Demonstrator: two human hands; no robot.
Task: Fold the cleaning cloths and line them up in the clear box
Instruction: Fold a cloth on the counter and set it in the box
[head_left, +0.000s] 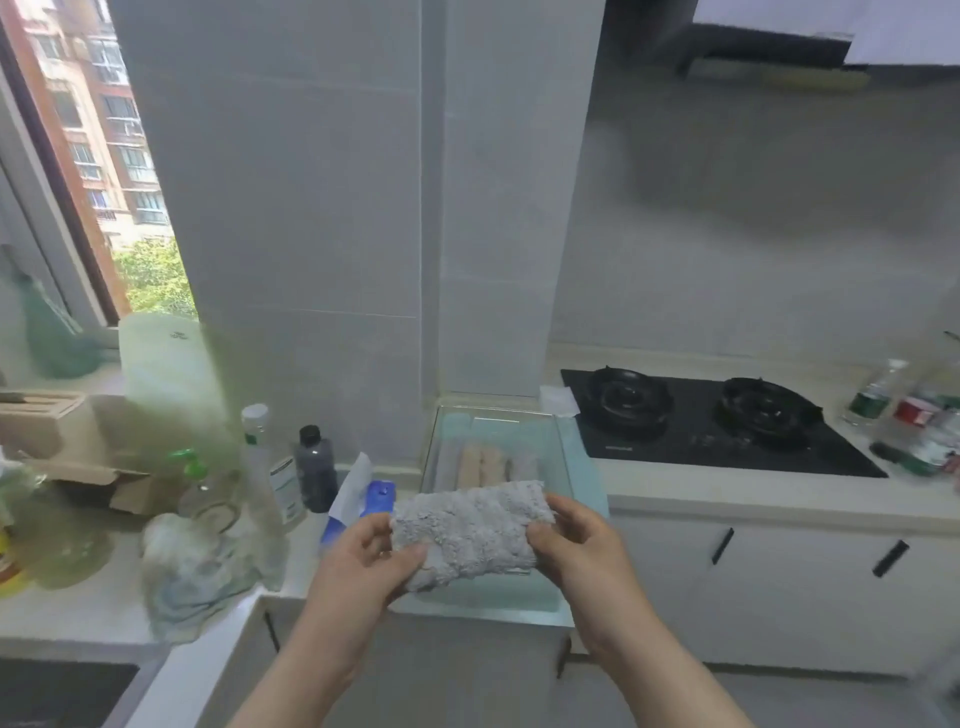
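Both hands hold a fluffy grey cloth (467, 525), folded into a thick pad, just over the near end of the clear box (569, 452). The left hand (363, 556) pinches its left end, thumb on top; the right hand (571, 540) grips the right end, fingers curled round the edge. The box sits on the bench (727, 493) beside the black stove (727, 421). Folded cloths (483, 462) stand side by side in its far part. A crumpled cloth heap (192, 577) lies on the bench to the left

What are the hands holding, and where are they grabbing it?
A folded grey cleaning cloth. The left hand grips its left end, the right hand its right end, above the clear box.
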